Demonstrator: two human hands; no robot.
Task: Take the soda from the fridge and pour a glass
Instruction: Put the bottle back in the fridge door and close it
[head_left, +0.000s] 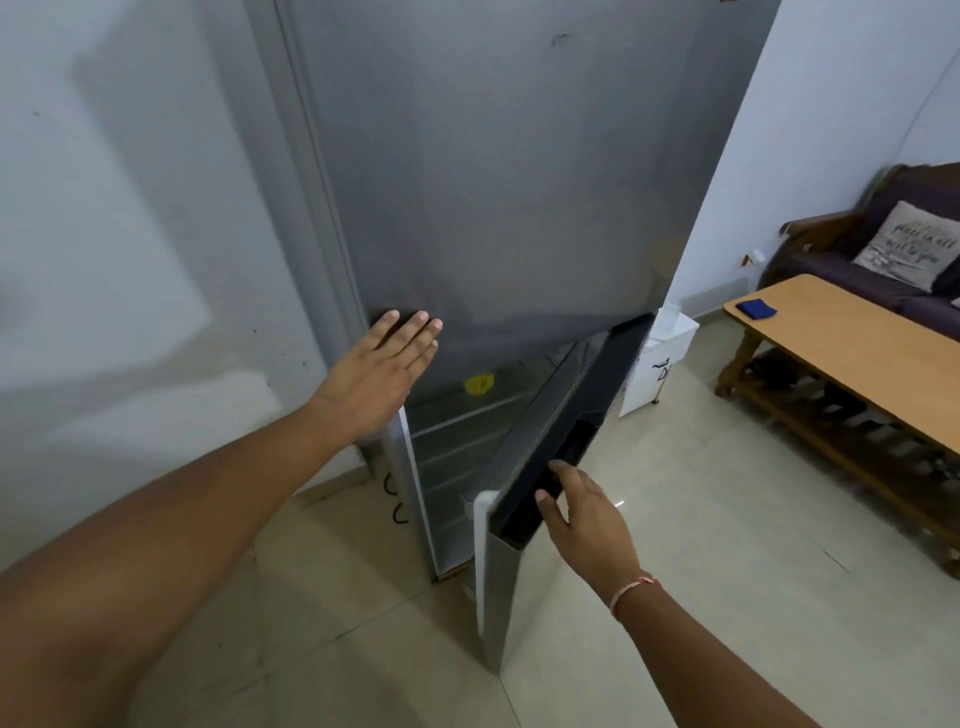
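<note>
The person's left forearm fills the near corner of the view and leads up to the left hand (382, 371), which lies flat, fingers spread and pressed against the fridge (483, 171) at the lower left corner of its upper door. It grasps nothing; it appears to steady the cabinet. The right hand (584, 514), with a thread band at the wrist, is at the dark recessed handle on the top edge of the lower door (561, 447); fingertips hook into the recess and the thumb rests on the outer edge, a loose hooking hold rather than a closed fist.

The lower door stands partly open, swung toward the fridge's right side. Step in hand, by judgement: opening the door. To do it well, the pull should follow the hinge arc with the left palm bracing the cabinet, and the door needs to go wider before anything can be reached.

The soda cannot be identified. Inside the fridge, below the upper door, only pale shelves and one small yellow object (479, 384) on the top shelf show; whether that belongs to the drink cannot be told. No glass is seen. A wooden table (852, 353) stands well to the fridge's right.
</note>
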